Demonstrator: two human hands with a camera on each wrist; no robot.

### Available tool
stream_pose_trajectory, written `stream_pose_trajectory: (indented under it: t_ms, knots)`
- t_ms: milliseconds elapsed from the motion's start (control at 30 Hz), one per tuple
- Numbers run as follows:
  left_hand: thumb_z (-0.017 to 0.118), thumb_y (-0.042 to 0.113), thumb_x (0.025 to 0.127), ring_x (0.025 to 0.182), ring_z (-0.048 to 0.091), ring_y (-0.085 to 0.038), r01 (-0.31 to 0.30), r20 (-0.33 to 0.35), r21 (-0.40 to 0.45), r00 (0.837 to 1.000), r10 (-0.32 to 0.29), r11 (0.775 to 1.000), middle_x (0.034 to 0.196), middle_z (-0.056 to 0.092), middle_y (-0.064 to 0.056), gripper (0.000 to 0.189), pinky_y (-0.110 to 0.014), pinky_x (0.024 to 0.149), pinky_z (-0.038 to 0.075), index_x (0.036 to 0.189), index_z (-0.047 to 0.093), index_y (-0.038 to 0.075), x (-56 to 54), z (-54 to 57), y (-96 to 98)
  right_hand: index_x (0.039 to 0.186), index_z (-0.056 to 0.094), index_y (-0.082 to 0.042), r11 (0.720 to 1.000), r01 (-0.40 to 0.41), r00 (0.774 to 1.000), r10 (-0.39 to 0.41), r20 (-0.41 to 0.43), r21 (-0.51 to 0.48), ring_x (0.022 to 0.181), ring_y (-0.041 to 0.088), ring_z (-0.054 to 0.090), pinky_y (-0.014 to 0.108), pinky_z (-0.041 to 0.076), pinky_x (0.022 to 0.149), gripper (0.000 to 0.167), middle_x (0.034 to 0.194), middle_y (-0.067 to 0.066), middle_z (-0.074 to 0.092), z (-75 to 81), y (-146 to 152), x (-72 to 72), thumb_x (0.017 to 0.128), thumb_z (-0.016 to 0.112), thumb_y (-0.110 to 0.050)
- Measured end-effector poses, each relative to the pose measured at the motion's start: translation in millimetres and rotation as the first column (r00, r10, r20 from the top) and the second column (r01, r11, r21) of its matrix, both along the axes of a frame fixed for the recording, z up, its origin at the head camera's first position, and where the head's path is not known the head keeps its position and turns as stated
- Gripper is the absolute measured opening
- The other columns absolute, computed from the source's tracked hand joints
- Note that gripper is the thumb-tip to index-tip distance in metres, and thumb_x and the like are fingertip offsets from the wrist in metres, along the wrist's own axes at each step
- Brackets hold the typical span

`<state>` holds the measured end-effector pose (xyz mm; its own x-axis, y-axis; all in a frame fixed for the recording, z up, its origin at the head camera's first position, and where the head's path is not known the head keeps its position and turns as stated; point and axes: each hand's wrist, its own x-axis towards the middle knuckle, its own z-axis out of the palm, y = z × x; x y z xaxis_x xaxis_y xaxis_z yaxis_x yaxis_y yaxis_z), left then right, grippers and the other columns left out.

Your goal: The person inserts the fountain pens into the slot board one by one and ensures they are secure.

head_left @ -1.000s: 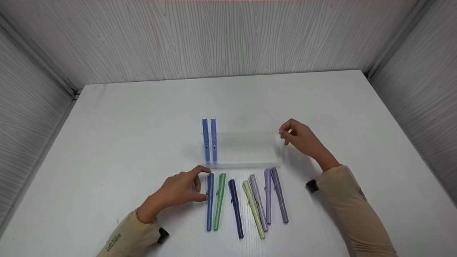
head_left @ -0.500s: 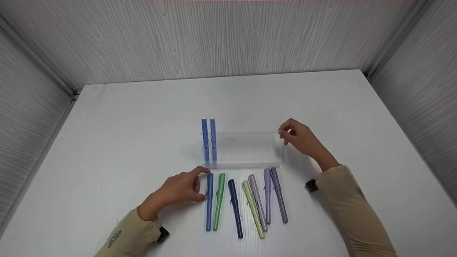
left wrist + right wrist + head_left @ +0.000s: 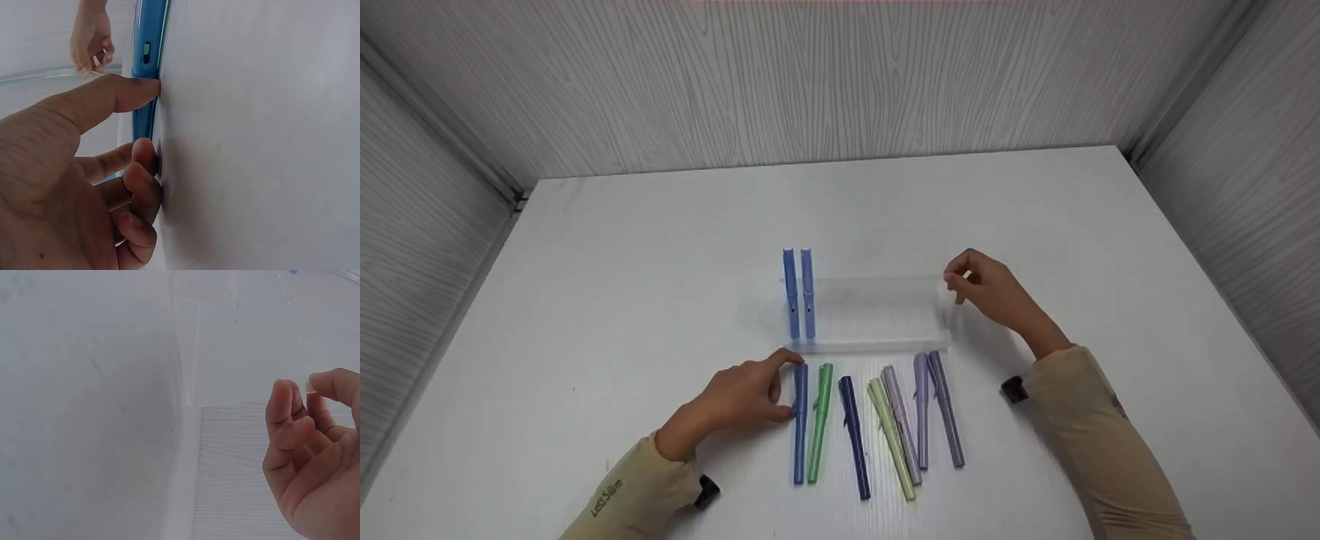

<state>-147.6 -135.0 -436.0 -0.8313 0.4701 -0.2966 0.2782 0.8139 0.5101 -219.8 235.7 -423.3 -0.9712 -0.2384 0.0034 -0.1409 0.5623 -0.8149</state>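
Observation:
A blue capped pen [image 3: 800, 442] lies on the table. My left hand [image 3: 742, 394] is beside it, the index fingertip at its cap end and the thumb against its side. Seen from the left wrist, the thumb [image 3: 132, 93] crosses in front of the pen [image 3: 147, 42] and the other fingers bend below. No finger shows on the pen's right side. A clear pen stand [image 3: 877, 346] holds two light blue pens [image 3: 808, 315] side by side at its left end. At the stand's far right corner, my right hand [image 3: 988, 289] pinches the clear edge between thumb and forefinger.
Several more pens lie in a loose row before the stand: green [image 3: 820, 424], navy [image 3: 855, 439], pale green [image 3: 894, 442], lilac [image 3: 904, 427], and two purple ones [image 3: 924, 420] at the right. The pale green and lilac pens touch. Wood-grain panels [image 3: 840, 82] border the white table.

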Motion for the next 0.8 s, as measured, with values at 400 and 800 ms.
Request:
stream_pose_trajectory:
  t_ms: [400, 800]
  knots:
    - [0.070, 0.013, 0.076, 0.062, 0.045, -0.008, 0.021, -0.021, 0.064, 1.000, -0.019, 0.998, 0.072, 0.053, 0.008, 0.060, -0.024, 0.057, 0.034, 0.129, 0.043, 0.015, 2.7, -0.2, -3.0, 0.110, 0.055, -0.005, 1.000, -0.012, 1.000, 0.012, 0.012, -0.008, 0.076, 0.019, 0.060, 0.038, 0.048, 0.076, 0.025, 0.099, 0.008, 0.059, 1.0, 1.0, -0.4, 0.100, 0.051, -0.028]
    - [0.061, 0.003, 0.078, 0.071, 0.049, -0.010, -0.015, 0.086, 0.360, 0.996, -0.017, 0.933, 0.083, 0.063, 0.001, 0.061, -0.023, 0.066, 0.039, 0.133, 0.037, 0.009, -1.0, -4.0, -4.4, 0.109, 0.055, -0.005, 1.000, -0.005, 1.000, 0.005, 0.002, -0.013, 0.074, 0.017, 0.060, 0.039, 0.048, 0.075, 0.025, 0.097, 0.008, 0.059, -0.3, 0.7, -0.6, 0.100, 0.051, -0.028]
